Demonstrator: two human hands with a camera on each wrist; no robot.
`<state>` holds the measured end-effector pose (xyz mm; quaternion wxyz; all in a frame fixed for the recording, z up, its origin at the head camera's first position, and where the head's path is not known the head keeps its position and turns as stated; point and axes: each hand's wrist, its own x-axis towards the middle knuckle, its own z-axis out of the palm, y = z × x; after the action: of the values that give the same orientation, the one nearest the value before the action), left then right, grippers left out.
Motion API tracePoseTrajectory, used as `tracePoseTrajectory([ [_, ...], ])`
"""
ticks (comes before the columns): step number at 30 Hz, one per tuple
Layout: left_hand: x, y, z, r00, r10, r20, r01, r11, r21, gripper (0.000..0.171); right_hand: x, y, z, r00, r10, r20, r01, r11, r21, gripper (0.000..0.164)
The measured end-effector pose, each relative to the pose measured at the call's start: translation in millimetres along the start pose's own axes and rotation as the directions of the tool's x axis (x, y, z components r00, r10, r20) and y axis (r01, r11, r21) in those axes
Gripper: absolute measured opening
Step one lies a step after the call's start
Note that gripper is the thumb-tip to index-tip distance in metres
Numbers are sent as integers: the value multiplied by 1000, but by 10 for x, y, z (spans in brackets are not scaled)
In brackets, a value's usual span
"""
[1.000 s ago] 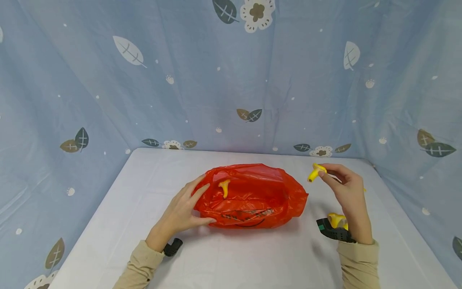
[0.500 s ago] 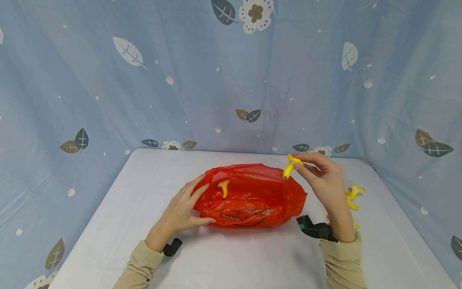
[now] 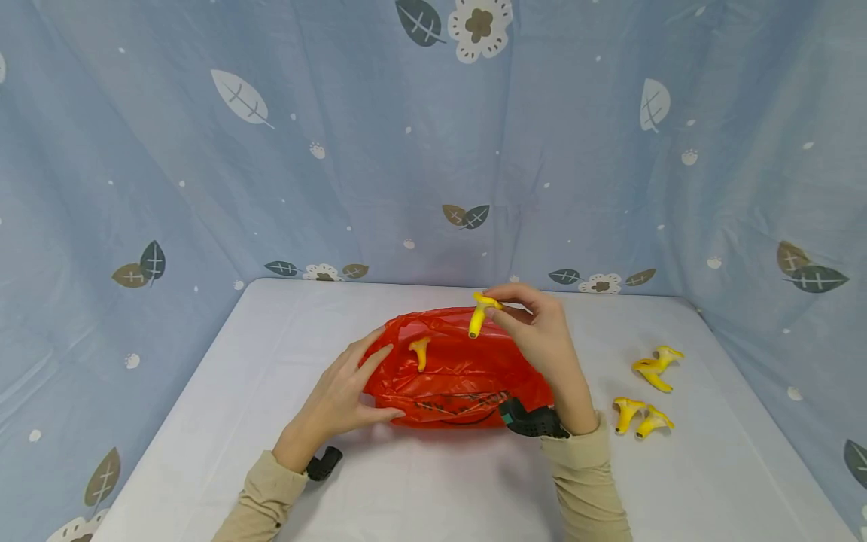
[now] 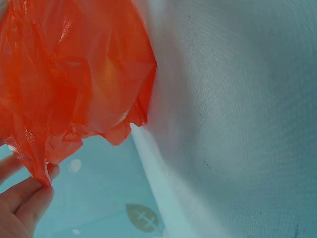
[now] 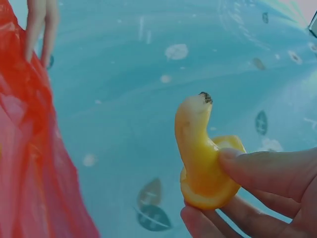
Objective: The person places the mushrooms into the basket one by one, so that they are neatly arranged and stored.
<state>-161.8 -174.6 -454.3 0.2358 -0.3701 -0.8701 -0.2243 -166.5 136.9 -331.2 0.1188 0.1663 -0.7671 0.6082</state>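
Observation:
A red plastic bag [image 3: 467, 380] lies with its mouth spread wide on the white table. One yellow mushroom [image 3: 421, 354] is inside it, toward the left. My left hand [image 3: 335, 395] grips the bag's left rim; in the left wrist view the fingertips [image 4: 37, 196] pinch the thin plastic. Over the bag's back edge, my right hand [image 3: 538, 327] holds another yellow mushroom [image 3: 479, 315] between thumb and fingers. The right wrist view shows this mushroom [image 5: 203, 158] with its dark-tipped stem pointing up in that view and the thumb against its cap.
To the right on the white table [image 3: 731, 467] lie several more yellow mushrooms, among them one near the front [image 3: 628, 414] and one farther back [image 3: 667, 355]. A blue patterned cloth [image 3: 433, 150] hangs behind the table and at both sides.
My right hand has carried its mushroom leftward from the table's right side to over the bag. Mushrooms it was covering on the right now show. The left hand stays on the rim.

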Motion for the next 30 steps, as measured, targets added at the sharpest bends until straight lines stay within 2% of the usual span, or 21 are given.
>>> tracePoseTrajectory([
  [6, 1, 3, -12, 1000, -5, 12, 5, 1000, -3, 100, 25, 142, 219, 994, 103, 48, -104, 995, 14, 19],
  [11, 5, 11, -22, 1000, -14, 22, 14, 1000, -5, 101, -9, 255, 369, 979, 185, 87, -178, 981, -83, 16],
  [19, 15, 21, -33, 1000, -5, 20, 5, 1000, 11, 98, -43, 436, 507, 963, 220, 157, -190, 964, -184, 14],
  [25, 19, 30, -36, 1000, 10, 15, -10, 1000, 12, 99, -42, 530, 575, 938, 313, 149, -262, 922, -285, 13],
  [30, 18, 42, -32, 1000, 13, 16, -13, 1000, 17, 99, -29, 636, 602, 931, 349, 104, -285, 877, -387, 12],
])
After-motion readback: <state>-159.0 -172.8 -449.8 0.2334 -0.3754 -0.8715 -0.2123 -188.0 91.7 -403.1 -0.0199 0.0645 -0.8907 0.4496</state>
